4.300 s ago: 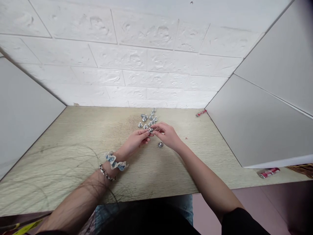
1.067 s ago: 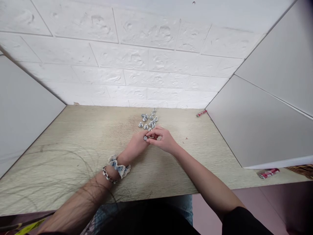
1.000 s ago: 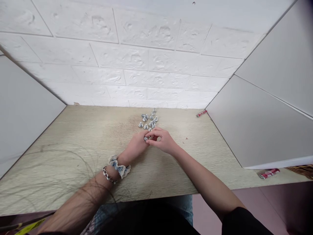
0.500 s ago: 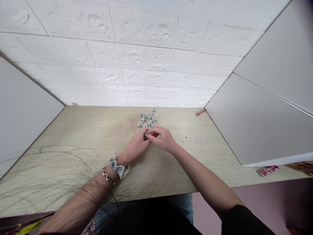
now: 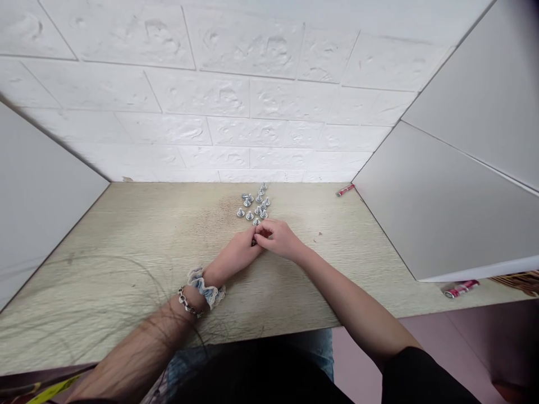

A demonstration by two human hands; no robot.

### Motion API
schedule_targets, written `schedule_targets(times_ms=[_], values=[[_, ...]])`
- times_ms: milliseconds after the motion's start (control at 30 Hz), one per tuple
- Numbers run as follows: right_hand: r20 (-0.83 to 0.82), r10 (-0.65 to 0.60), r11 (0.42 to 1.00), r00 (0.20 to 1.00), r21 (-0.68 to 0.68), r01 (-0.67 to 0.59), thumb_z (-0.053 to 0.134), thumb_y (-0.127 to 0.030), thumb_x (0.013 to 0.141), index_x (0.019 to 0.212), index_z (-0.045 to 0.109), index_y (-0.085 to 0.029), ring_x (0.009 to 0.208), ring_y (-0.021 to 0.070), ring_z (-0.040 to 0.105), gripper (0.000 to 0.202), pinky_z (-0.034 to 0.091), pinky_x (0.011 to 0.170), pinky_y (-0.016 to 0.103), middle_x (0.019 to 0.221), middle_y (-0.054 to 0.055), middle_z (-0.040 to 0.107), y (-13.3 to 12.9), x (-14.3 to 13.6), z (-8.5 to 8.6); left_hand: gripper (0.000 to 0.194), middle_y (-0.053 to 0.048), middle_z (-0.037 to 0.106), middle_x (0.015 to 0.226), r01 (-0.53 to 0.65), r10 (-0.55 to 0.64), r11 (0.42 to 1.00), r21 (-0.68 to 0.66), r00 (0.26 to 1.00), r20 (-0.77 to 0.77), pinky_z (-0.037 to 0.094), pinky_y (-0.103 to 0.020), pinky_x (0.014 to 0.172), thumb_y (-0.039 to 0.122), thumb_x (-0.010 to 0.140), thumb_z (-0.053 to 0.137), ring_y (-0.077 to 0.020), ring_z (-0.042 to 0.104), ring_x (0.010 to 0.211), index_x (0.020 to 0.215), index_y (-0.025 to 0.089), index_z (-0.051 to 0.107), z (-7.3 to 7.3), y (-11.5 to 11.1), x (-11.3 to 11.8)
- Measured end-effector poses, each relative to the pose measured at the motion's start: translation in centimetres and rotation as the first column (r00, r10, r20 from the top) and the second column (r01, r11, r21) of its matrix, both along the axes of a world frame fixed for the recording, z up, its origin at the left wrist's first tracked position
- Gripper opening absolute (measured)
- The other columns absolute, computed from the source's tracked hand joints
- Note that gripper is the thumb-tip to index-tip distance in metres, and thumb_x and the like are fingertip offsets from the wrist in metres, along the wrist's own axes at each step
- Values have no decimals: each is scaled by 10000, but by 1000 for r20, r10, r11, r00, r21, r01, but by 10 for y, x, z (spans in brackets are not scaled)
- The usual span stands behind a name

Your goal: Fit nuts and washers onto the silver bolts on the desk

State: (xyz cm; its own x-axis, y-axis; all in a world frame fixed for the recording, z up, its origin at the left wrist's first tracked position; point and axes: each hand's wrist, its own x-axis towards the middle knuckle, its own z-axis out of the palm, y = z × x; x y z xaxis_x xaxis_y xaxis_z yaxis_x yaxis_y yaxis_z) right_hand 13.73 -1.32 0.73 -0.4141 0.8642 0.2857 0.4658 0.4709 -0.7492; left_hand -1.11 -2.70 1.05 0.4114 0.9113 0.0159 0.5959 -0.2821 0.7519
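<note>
Several silver screws with wide heads (image 5: 259,198) stand on the pale wooden table, just beyond my hands. My left hand (image 5: 241,253) is closed around a small dark metallic piece, of which only a bit shows between the fingers. Touching it from the right, my right hand (image 5: 278,240) has its thumb and fingers pinched together; whatever is between its fingertips is too small and hidden to name. One screw (image 5: 256,222) stands right in front of the fingertips.
A red battery (image 5: 345,190) lies at the back right corner, and another red battery (image 5: 462,289) near the front right edge. White panels (image 5: 455,207) flank the table (image 5: 138,235), with a white brick wall (image 5: 227,95) behind. Woven material (image 5: 520,281) shows at far right.
Both hands have shifted slightly toward me, the left also a little right. The screw in front of the fingertips is now uncovered. The piece in my left hand shows less.
</note>
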Motion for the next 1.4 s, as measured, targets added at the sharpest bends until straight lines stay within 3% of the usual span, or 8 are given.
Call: schedule_targets(times_ms=[333, 700, 967, 1167, 1400], values=[[28, 26, 999, 999, -24, -25, 568, -198, 768, 722, 595, -174, 673, 107, 511, 58, 412, 648, 245, 736, 2, 563, -3, 0, 5, 170, -23, 652, 840, -14, 15, 999, 46, 999, -29, 437, -292, 692, 238, 761, 469, -195, 592, 762, 870, 171, 581, 0, 3, -2], [-12, 29, 1000, 1000, -10, -29, 577, -187, 781, 747, 645, -175, 685, 105, 521, 77, 414, 663, 243, 762, 11, 595, -2, -2, 4, 258, -16, 638, 886, -29, 24, 998, 64, 997, 67, 445, -277, 713, 223, 740, 496, -180, 579, 790, 986, 179, 560, 5, 2, 0], [-42, 32, 998, 999, 47, -30, 567, -179, 790, 775, 652, -189, 694, 107, 543, 87, 435, 681, 241, 778, 13, 619, -3, -2, 3, 194, -20, 649, 857, -41, 37, 998, 46, 997, 74, 450, -285, 717, 227, 729, 487, -176, 575, 779, 885, 169, 588, 4, 4, -1], [-91, 7, 997, 996, 73, 0, 543, -173, 789, 817, 630, -195, 751, 122, 566, 94, 460, 718, 266, 818, 19, 632, -5, -3, 3, 252, -31, 673, 890, -19, 21, 999, -26, 995, 100, 468, -320, 799, 190, 725, 452, -194, 598, 842, 901, 158, 629, 8, 4, 2], [-87, 29, 999, 996, 44, -25, 554, -150, 760, 806, 611, -179, 731, 115, 561, 79, 466, 705, 262, 797, 18, 614, -5, -3, 4, 257, -41, 688, 905, -16, 20, 998, -56, 996, 86, 471, -327, 824, 189, 718, 469, -209, 614, 863, 891, 153, 656, 5, 5, 2]])
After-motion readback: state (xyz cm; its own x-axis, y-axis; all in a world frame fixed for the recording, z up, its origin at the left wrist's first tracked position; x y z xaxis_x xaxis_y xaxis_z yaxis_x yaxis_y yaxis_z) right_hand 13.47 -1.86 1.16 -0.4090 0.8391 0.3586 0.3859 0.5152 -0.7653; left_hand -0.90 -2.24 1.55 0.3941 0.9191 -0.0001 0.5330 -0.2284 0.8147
